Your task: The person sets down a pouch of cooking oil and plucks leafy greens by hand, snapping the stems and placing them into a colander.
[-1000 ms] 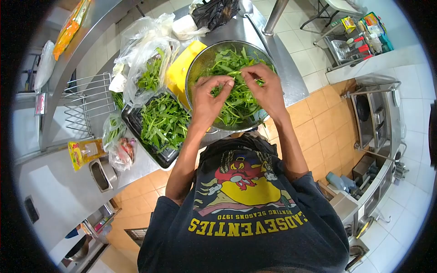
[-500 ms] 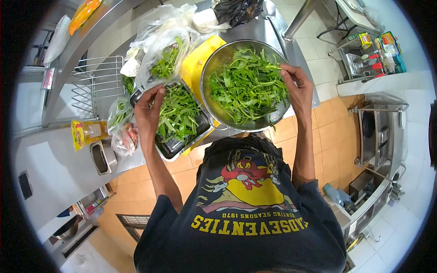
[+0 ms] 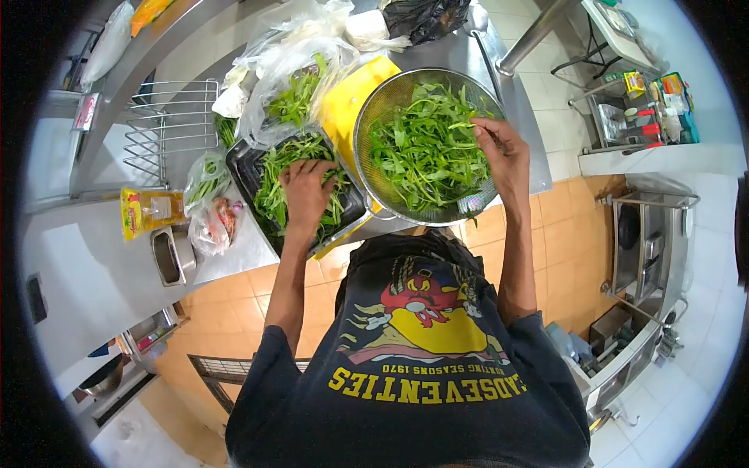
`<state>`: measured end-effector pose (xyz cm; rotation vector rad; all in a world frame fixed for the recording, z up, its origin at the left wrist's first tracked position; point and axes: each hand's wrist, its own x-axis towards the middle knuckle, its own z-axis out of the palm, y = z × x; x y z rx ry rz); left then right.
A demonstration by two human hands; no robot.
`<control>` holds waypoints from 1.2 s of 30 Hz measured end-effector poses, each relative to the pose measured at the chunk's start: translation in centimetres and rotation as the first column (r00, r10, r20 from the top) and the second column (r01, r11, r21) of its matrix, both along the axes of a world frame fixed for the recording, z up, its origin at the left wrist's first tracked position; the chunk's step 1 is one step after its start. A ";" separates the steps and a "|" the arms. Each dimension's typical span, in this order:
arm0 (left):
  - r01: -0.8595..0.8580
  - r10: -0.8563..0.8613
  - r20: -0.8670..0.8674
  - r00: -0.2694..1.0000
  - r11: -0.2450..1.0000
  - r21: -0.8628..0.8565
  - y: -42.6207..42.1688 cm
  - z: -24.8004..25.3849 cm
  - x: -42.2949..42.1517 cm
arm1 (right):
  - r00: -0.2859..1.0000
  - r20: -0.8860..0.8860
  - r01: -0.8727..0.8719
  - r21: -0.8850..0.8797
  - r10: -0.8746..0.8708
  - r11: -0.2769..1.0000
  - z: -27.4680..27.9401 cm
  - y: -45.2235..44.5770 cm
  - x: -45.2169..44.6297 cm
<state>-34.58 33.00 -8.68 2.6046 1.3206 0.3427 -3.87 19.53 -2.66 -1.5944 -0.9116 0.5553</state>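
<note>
My left hand (image 3: pixel 310 189) is down in the black tray (image 3: pixel 248 165), its fingers curled over the loose leafy greens (image 3: pixel 269 204) that fill it; some fingertips are hidden among the leaves. At the right rim of a round mesh strainer (image 3: pixel 363 183), my right hand (image 3: pixel 503 148) pinches a green stem (image 3: pixel 473 125) between thumb and fingers. A heap of leafy greens (image 3: pixel 425 148) lies inside the strainer. Part of a yellow board (image 3: pixel 343 101) shows between the tray and the strainer.
Behind the tray, a clear plastic bag (image 3: pixel 261 97) holds more greens. A black bag (image 3: pixel 425 19) and a ladle-like handle (image 3: pixel 488 58) lie at the back. Left are a wire rack (image 3: pixel 168 125), a yellow packet (image 3: pixel 148 212), a small bag (image 3: pixel 212 230) and a metal container (image 3: pixel 170 253).
My left hand has moved right from the tray's left edge onto the greens inside it. My right hand has shifted slightly left and down over the strainer.
</note>
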 end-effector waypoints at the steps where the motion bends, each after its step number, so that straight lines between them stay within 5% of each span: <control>1: -0.029 0.029 -0.044 0.999 1.000 -0.002 0.3 -0.4 -0.8 | 1.000 0.005 -0.001 -0.004 0.002 1.000 0.1 -0.2 0.0; 6: -0.054 0.058 -0.125 0.990 0.998 0.037 1.9 -0.2 -2.6 | 0.998 -0.059 0.004 -0.011 -0.004 1.000 -0.3 -0.5 0.3; 12: -0.035 0.034 0.010 0.999 0.999 0.013 0.6 3.0 -0.4 | 0.962 -0.270 0.042 0.009 -0.038 0.999 0.3 -0.4 0.4; 16: -0.120 0.110 0.219 0.969 0.992 0.033 1.4 4.4 0.6 | 0.944 -0.331 0.019 0.039 -0.005 0.999 0.8 -0.6 0.5; 19: -0.036 0.098 0.555 0.826 0.992 -0.122 1.5 5.3 2.6 | 0.942 -0.331 -0.032 0.083 0.058 0.996 0.6 -0.6 0.4; 24: 0.207 -0.017 0.727 0.686 0.963 -0.172 -1.4 6.9 8.9 | 0.971 -0.204 -0.122 0.033 0.126 0.992 1.1 -0.3 -0.9; 30: 0.379 -0.270 0.631 0.727 0.924 -0.041 -3.0 7.2 13.4 | 0.974 -0.136 -0.181 0.022 0.182 0.983 1.3 0.0 -2.2; 36: 0.422 -0.229 0.666 0.710 0.896 -0.141 -2.8 6.8 13.9 | 0.972 -0.152 -0.172 0.071 0.181 0.983 1.2 -0.2 -2.2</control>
